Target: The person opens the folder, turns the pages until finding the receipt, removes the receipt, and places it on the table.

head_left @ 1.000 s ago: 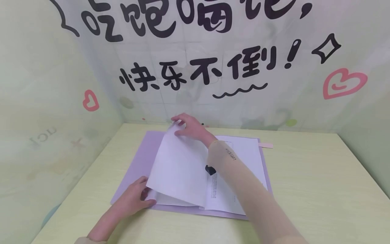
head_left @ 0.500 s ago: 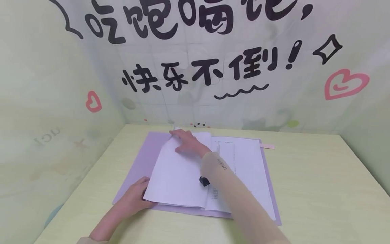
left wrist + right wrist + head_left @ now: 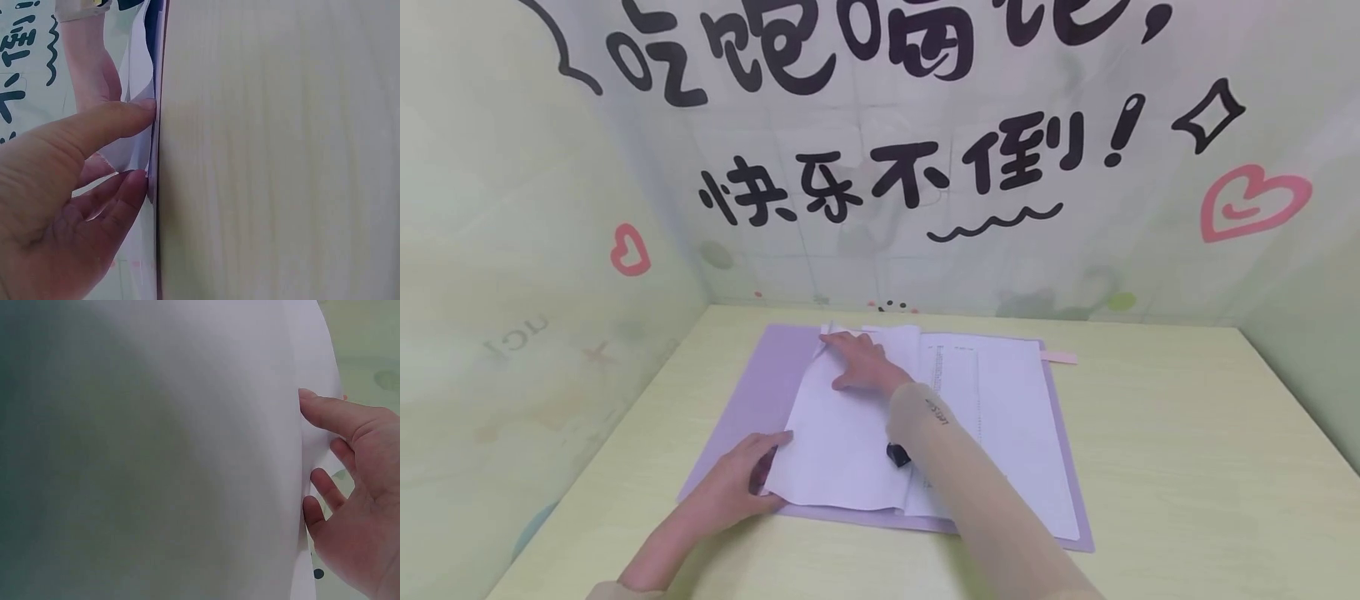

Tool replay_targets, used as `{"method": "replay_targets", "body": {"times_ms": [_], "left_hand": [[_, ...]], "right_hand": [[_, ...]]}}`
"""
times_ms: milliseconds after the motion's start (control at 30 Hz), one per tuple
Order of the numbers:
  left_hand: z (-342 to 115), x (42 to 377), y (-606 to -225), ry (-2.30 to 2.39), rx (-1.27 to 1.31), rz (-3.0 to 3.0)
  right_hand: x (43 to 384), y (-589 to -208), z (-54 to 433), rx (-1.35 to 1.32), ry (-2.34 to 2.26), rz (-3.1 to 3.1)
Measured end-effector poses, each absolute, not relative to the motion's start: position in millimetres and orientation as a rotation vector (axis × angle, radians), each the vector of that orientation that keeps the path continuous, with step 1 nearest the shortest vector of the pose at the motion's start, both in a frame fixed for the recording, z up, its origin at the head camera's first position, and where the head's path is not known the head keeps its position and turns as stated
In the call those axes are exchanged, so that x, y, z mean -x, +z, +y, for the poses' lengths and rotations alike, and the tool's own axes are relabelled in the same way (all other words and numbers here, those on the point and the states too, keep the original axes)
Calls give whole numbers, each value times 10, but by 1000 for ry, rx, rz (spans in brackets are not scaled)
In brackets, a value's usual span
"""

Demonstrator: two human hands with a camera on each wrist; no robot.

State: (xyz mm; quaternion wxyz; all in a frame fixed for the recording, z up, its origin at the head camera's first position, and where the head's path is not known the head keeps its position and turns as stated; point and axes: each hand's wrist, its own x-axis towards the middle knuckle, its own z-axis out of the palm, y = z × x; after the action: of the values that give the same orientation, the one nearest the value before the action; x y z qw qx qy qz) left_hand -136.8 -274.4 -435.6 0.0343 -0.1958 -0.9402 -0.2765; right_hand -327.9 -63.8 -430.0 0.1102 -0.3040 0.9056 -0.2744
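Observation:
A purple folder [image 3: 748, 396] lies spread on the table, with white sheets in it. A blank page [image 3: 838, 442] covers the left half, its left edge slightly raised and wavy. My right hand [image 3: 867, 365] rests on that page near its upper left corner, fingers spread. At the lower left, my left hand [image 3: 730, 483] has its index finger against the page's left edge and its thumb near the bottom corner. Its thumb and fingertips touch the paper edges [image 3: 140, 69] in the left wrist view. Small print shows on the right-hand page [image 3: 1015, 417].
A pink tab [image 3: 1058, 358] sticks out past the folder's right side. Behind the pale wood table [image 3: 1187, 450] stands a printed wall sheet [image 3: 880, 250] with black lettering and hearts. A small black device [image 3: 898, 454] sits under my right wrist.
The raised page has come down flat onto the left half. My right hand has moved down with it, toward me. My left index finger has come out onto the page's left edge.

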Motion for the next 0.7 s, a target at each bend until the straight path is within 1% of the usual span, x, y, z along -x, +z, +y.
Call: {"method": "replay_targets", "body": {"times_ms": [100, 333, 567, 700], "left_hand": [[-2739, 1367, -4339, -778, 616, -2890], [-2744, 1373, -4301, -764, 585, -2984], [-2708, 1354, -4321, -756, 534, -3021], [-2700, 1359, -4367, -737, 555, -2957]], "right_hand": [[3280, -4309, -639, 879, -764, 2678], [3255, -4295, -634, 830, -753, 2691], [3213, -4257, -621, 840, -555, 2806], [3222, -4286, -618, 813, -516, 2817]]}}
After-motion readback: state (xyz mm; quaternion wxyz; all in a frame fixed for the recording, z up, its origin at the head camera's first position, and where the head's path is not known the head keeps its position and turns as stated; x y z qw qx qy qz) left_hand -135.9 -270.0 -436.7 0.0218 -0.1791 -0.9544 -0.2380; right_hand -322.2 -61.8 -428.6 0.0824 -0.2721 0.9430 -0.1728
